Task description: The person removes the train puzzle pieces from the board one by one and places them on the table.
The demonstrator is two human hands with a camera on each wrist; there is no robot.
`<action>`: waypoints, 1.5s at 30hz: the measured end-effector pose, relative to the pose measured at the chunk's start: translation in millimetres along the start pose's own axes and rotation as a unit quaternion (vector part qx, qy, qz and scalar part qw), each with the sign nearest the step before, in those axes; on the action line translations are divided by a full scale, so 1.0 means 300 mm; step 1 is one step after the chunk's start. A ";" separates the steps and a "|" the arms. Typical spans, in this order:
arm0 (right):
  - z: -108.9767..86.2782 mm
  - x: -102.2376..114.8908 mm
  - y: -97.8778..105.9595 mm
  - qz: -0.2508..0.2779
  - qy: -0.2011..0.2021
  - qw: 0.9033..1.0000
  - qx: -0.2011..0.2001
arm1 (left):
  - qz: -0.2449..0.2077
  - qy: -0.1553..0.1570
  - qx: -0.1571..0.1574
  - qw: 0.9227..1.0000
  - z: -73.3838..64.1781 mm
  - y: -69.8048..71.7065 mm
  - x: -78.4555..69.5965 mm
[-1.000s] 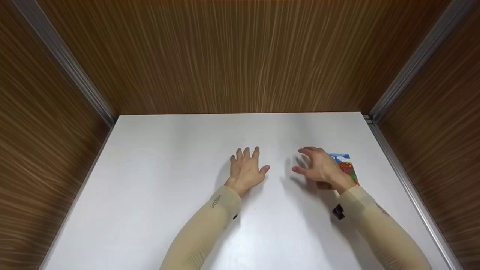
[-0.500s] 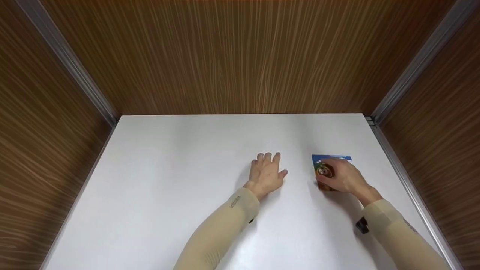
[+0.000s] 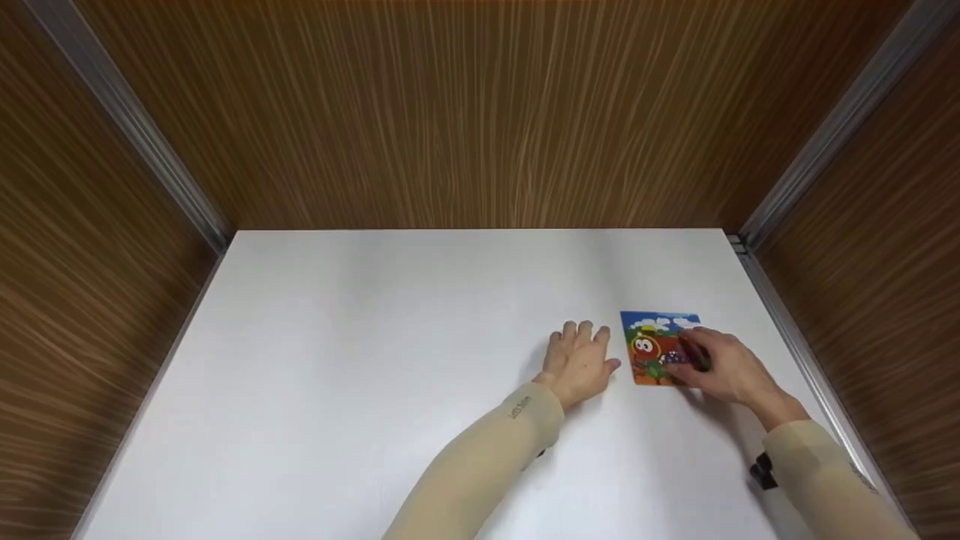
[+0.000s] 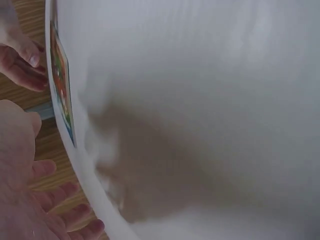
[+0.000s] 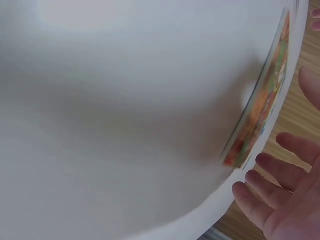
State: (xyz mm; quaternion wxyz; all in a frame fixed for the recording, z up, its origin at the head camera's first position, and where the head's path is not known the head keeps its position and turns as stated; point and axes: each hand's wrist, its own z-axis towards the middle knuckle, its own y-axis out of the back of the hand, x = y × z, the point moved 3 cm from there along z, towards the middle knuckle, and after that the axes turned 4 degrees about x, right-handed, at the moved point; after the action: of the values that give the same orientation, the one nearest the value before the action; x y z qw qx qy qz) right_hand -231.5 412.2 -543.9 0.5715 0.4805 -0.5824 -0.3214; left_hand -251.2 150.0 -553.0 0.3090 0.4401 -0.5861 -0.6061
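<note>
A thin, square picture board (image 3: pixel 649 351) with a cartoon character, blue sky and clouds lies flat on the right side of the white table. Over its right part hovers my right hand (image 3: pixel 729 367), thumb and fingers apart and shading the print. The right wrist view has that hand's spread fingers (image 5: pixel 282 172) beside the board (image 5: pixel 260 107), holding nothing. My left hand (image 3: pixel 579 365), palm down with fingers spread, is just left of the board. In the left wrist view its fingers (image 4: pixel 60 195) are extended and grip nothing.
The white tabletop (image 3: pixel 337 360) reaches back to a brown wood-grain panel (image 3: pixel 480 112). Similar panels with grey metal rails (image 3: pixel 814 360) stand along the left and right sides. Both forearms wear beige sleeves (image 3: pixel 480 457).
Both hands have moved to the right across the table. The right hand has slid off the board's left part, uncovering the cartoon character; the left has come close to the board.
</note>
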 end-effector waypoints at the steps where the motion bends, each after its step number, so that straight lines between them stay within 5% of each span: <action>1: -0.005 -0.010 0.001 -0.004 0.000 1.000 0.000 | 0.006 -0.004 0.002 1.000 0.005 -0.005 -0.013; 17: -0.010 -0.042 -0.016 0.009 -0.024 0.999 0.033 | 0.069 -0.052 -0.003 0.996 0.041 -0.077 -0.152; 32: -0.017 -0.028 -0.019 0.003 0.026 1.000 0.016 | 0.069 -0.083 -0.008 0.994 0.056 -0.108 -0.168; 45: -0.010 -0.013 -0.018 0.009 0.010 1.000 0.028 | 0.045 -0.098 0.021 0.994 0.059 -0.094 -0.167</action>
State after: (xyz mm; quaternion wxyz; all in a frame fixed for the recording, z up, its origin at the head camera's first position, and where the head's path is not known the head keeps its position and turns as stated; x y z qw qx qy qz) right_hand -228.2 414.7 -549.7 0.5665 0.4940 -0.5898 -0.2953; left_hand -242.0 205.7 -573.3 0.2674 0.3580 -0.6452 -0.6197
